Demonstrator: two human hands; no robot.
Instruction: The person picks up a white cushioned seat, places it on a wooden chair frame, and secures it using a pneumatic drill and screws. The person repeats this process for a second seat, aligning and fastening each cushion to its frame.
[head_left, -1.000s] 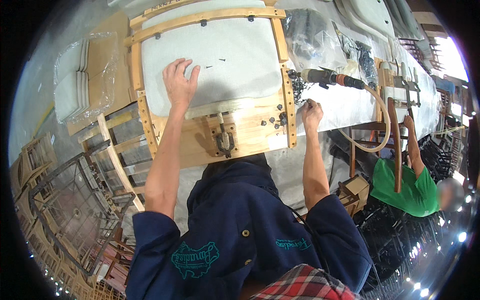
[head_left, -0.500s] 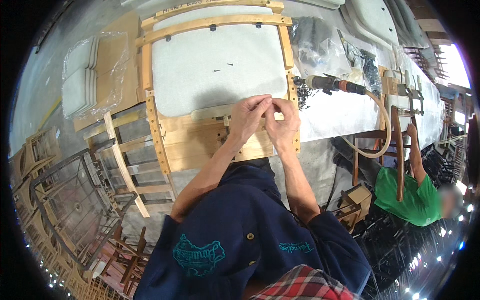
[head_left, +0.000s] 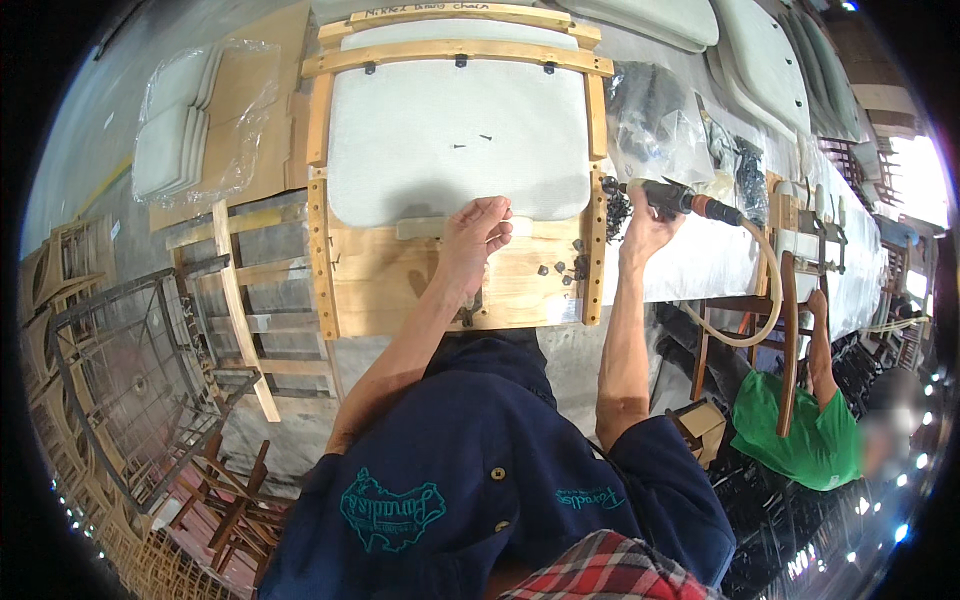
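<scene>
We have the wooden seat frame [head_left: 455, 270] lying flat on the bench in front of us, its pale cushion panel [head_left: 455, 140] filling the far half. Our left hand [head_left: 478, 235] now rests open, fingers spread, on the plywood just below that panel. Half a second ago both hands met there. Our right hand [head_left: 645, 228] has since swung off the frame's right rail and closes around the pneumatic screwdriver [head_left: 680, 200], beside loose black screws [head_left: 570, 268]; fastening looks imminent.
</scene>
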